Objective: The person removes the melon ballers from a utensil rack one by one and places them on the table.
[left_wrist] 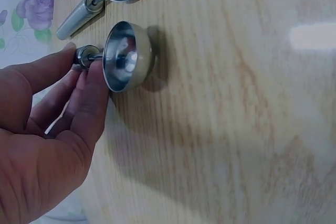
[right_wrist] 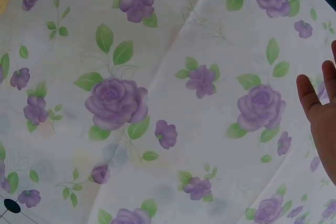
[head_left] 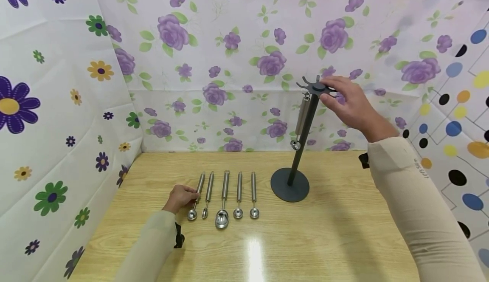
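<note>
My left hand [head_left: 182, 198] pinches the steel handle of the leftmost melon baller [head_left: 192, 215] between thumb and fingers. Its round cup [left_wrist: 126, 56] faces the camera in the left wrist view, close over the tabletop. My right hand [head_left: 349, 103] is at the top of a dark rack stand [head_left: 303, 146], thumb and fingers extended beside its hooked crown; whether they touch it is unclear. At the edge of the right wrist view, that hand [right_wrist: 325, 114] shows its fingers fairly straight. From one left-side hook hangs a steel-handled tool [head_left: 302, 118] with a small round cup.
Right of the held one, several steel scoops lie in a row, among them a narrow one [head_left: 205, 212], a large oval one [head_left: 221, 219] and a round one [head_left: 254, 212]. The stand's round base [head_left: 280, 188] rests on the wooden table [head_left: 298, 239]. Flowered cloth [head_left: 229, 61] hangs behind.
</note>
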`<state>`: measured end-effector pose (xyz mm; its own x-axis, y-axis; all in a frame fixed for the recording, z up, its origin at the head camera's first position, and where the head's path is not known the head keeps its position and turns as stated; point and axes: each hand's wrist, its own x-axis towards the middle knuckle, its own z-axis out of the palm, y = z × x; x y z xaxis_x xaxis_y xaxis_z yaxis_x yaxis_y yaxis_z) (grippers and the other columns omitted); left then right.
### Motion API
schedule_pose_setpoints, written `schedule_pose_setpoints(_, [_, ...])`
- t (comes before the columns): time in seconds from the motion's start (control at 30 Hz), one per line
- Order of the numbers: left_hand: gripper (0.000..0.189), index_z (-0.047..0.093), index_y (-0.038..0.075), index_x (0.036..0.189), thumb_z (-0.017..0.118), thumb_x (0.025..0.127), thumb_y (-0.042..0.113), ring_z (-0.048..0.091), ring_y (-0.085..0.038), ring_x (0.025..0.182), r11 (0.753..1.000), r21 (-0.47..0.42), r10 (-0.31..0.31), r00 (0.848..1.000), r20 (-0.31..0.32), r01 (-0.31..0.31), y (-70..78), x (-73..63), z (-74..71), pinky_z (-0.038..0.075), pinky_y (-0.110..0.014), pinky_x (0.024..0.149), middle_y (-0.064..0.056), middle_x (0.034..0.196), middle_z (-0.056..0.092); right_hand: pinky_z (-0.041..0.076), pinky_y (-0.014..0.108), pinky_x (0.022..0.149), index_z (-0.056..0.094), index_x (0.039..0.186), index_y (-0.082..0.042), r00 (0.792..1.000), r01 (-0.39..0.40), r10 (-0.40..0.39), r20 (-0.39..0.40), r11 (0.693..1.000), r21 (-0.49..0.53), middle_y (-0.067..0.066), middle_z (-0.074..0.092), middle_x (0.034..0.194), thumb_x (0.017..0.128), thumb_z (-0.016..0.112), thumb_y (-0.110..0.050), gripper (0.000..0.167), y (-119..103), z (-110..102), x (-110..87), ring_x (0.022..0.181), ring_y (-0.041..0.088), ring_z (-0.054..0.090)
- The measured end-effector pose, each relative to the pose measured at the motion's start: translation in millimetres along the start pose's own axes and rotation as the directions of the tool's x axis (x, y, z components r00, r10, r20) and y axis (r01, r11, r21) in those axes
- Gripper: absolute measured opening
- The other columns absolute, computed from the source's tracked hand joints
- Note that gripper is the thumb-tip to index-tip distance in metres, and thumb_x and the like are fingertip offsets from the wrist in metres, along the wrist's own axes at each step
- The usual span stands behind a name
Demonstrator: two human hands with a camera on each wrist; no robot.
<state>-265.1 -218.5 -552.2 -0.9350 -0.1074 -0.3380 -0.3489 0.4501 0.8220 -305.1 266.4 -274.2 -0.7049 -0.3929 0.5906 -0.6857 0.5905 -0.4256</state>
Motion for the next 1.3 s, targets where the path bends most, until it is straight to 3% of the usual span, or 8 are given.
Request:
schedule_pose_setpoints(0.23, [0.021,0.07,-0.011,0.106,0.072,0.091,0.004,0.07,-0.017,0.065,1.0,0.022,-0.02,1.0,0.01,0.02,-1.3,3.2,-0.3,0.06,-0.03,0.061,-0.016,0.084,0.073,0.039,0.059,0.099,0.059,0.134,0.001,1.0,-0.019,0.019,-0.01,1.0,0.002,0.022,0.055,0.136,0.106,0.049,-0.035,0.047,-1.1,0.7,0.2,0.123,0.039,0.049])
schedule_pose_setpoints(0.33, [0.021,0.07,-0.011,0.106,0.072,0.091,0.004,0.07,-0.018,0.065,0.999,0.024,-0.029,0.999,0.015,0.029,-0.4,3.7,-1.4,0.06,-0.032,0.062,-0.016,0.084,0.073,0.04,0.042,0.081,0.064,0.127,-0.001,0.995,-0.102,0.102,-0.023,0.995,-0.002,0.018,0.061,0.111,0.108,0.042,-0.033,0.044,-4.5,-2.8,4.4,0.095,0.028,0.053])
schedule_pose_setpoints(0.43, [0.021,0.071,-0.011,0.104,0.072,0.092,0.007,0.071,-0.019,0.065,0.999,0.048,-0.024,1.0,0.015,0.023,1.2,2.2,-3.5,0.061,-0.035,0.065,-0.016,0.083,0.073,0.03,0.035,0.068,0.067,0.114,-0.001,0.982,-0.182,0.182,-0.04,0.983,0.001,0.014,0.054,0.089,0.108,0.04,-0.034,0.043,-7.8,-2.7,8.8,0.075,0.023,0.042])
schedule_pose_setpoints(0.67, [0.024,0.073,-0.006,0.103,0.072,0.093,0.015,0.068,-0.024,0.075,0.986,0.163,0.046,0.998,-0.045,-0.038,12.8,2.4,-9.3,0.058,-0.032,0.063,-0.016,0.091,0.071,0.035,0.029,0.077,0.06,0.108,0.006,0.978,-0.172,0.187,-0.09,0.973,0.153,0.016,0.06,0.109,0.108,0.032,-0.018,0.037,-4.8,9.8,10.6,0.089,0.014,0.048])
schedule_pose_setpoints(0.77, [0.025,0.072,-0.004,0.108,0.069,0.095,0.017,0.066,-0.026,0.081,0.974,0.204,0.111,0.991,-0.073,-0.094,27.2,3.0,-10.5,0.056,-0.031,0.064,-0.017,0.101,0.07,0.038,0.028,0.08,0.062,0.108,0.008,0.975,-0.144,0.172,-0.141,0.972,0.188,0.008,0.059,0.104,0.105,0.03,-0.013,0.039,-5.7,16.5,11.9,0.093,0.011,0.053])
schedule_pose_setpoints(0.93, [0.026,0.073,-0.001,0.111,0.068,0.096,0.02,0.067,-0.029,0.093,0.95,0.225,0.239,0.968,-0.079,-0.216,66.8,-1.2,-5.0,0.057,-0.038,0.075,-0.016,0.108,0.071,0.037,0.025,0.073,0.065,0.1,0.009,0.961,-0.07,0.121,-0.247,0.976,0.205,-0.006,0.057,0.093,0.097,0.029,-0.005,0.038,-7.2,27.0,17.4,0.083,0.008,0.053])
schedule_pose_setpoints(1.17, [0.024,0.074,0.004,0.112,0.07,0.096,0.021,0.066,-0.024,0.093,0.921,0.147,0.367,0.93,-0.022,-0.36,132.8,-19.2,17.3,0.057,-0.037,0.077,-0.011,0.106,0.071,0.037,0.022,0.072,0.064,0.095,0.008,0.948,-0.038,0.098,-0.303,0.98,0.197,0.012,0.061,0.091,0.092,0.029,-0.003,0.037,-7.7,34.8,20.5,0.082,0.006,0.051])
schedule_pose_setpoints(1.3, [0.024,0.074,0.004,0.114,0.07,0.097,0.021,0.065,-0.022,0.09,0.895,0.053,0.441,0.897,0.04,-0.442,167.7,-34.1,32.3,0.058,-0.034,0.075,-0.01,0.106,0.069,0.038,0.021,0.074,0.063,0.097,0.01,0.945,-0.053,0.111,-0.308,0.98,0.19,0.014,0.061,0.092,0.091,0.028,-0.001,0.037,-7.5,34.7,20.1,0.083,0.004,0.052])
